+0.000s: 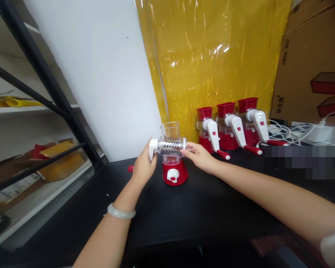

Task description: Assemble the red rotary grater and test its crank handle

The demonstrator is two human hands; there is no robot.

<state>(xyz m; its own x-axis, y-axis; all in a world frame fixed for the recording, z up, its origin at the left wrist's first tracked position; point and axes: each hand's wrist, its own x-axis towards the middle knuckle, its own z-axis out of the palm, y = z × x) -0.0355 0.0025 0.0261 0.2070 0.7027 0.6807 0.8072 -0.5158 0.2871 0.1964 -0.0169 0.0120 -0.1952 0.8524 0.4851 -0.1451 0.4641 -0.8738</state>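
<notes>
A black desk (pixel 184 216) stands before yellow sheeting (pixel 212 56). Near its back edge the grater (pixel 173 156) stands upright, drum axis running left-right. The left hand (pixel 143 165) grips the drum's white end; right hand (pixel 198 156) pinches the other end, equally near.

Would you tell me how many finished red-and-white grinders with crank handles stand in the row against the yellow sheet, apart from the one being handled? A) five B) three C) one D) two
B: three assembled grinders stand side by side before the yellow sheet, right of the grinder between both hands.
</notes>
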